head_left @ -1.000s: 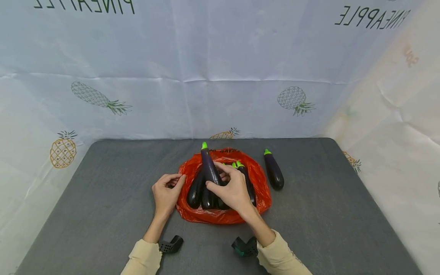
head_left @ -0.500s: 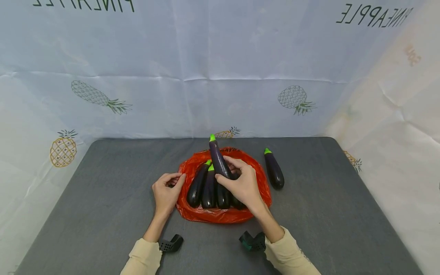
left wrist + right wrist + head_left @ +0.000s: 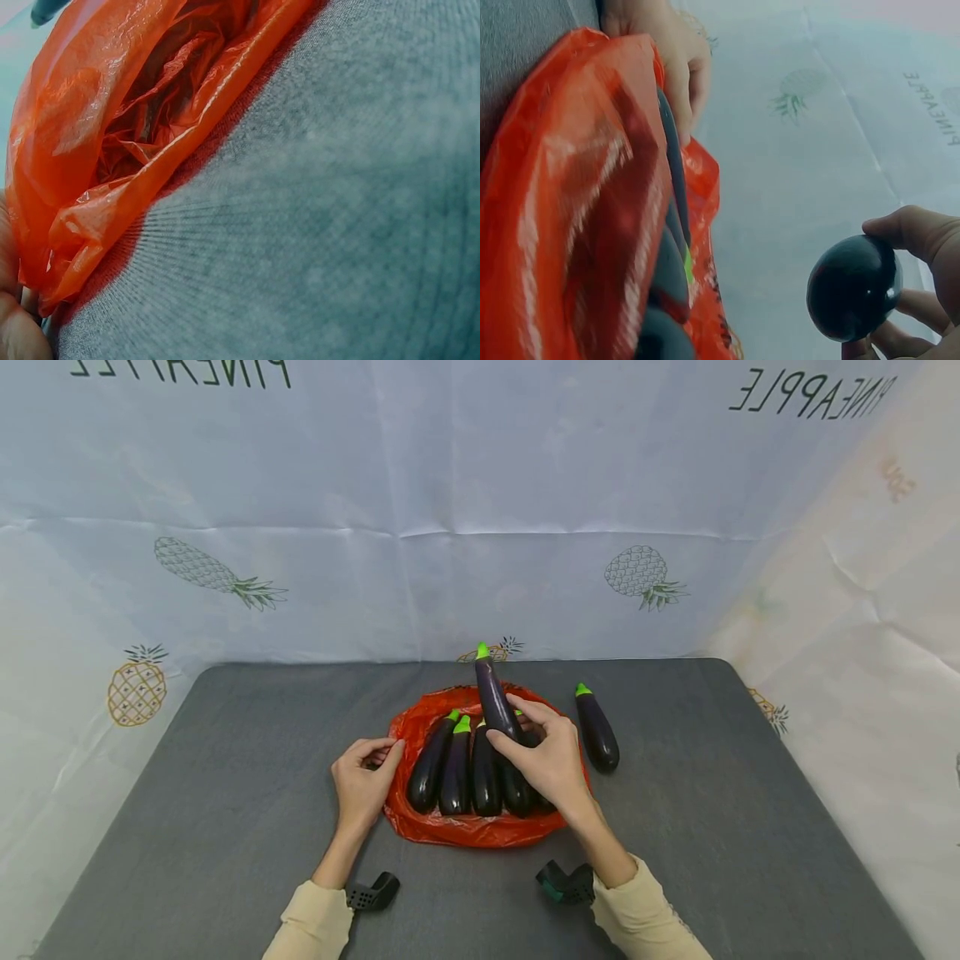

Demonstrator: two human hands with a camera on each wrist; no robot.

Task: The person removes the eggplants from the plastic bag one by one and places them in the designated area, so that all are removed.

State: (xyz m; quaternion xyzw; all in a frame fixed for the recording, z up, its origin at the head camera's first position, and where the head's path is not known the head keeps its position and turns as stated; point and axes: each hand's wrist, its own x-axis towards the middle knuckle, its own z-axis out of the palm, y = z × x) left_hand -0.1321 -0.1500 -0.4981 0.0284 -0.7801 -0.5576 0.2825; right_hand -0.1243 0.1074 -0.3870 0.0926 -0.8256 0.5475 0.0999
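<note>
My right hand [image 3: 547, 756] grips an eggplant [image 3: 495, 697], dark purple with a bright green cap, above the open red plastic bag [image 3: 480, 835]. In the right wrist view its rounded dark end [image 3: 855, 289] shows between thumb and fingers, apart from the bag. Several more eggplants [image 3: 455, 781] lie side by side inside the bag, caps toward the back. My left hand [image 3: 367, 781] pinches the bag's left rim between thumb and fingers. In the left wrist view the thin bag wall [image 3: 67, 105] rises from those fingertips at the lower left.
One loose eggplant [image 3: 597, 731] lies on the grey table [image 3: 697, 827] just right of the bag. Behind the table hangs a pale curtain [image 3: 420, 593] printed with pineapples. Black wrist mounts [image 3: 566, 883] sit on both forearms.
My right hand has carried its eggplant to the right and slightly back across the bag, uncovering more of the eggplants lying inside. My left hand has stayed at the rim.
</note>
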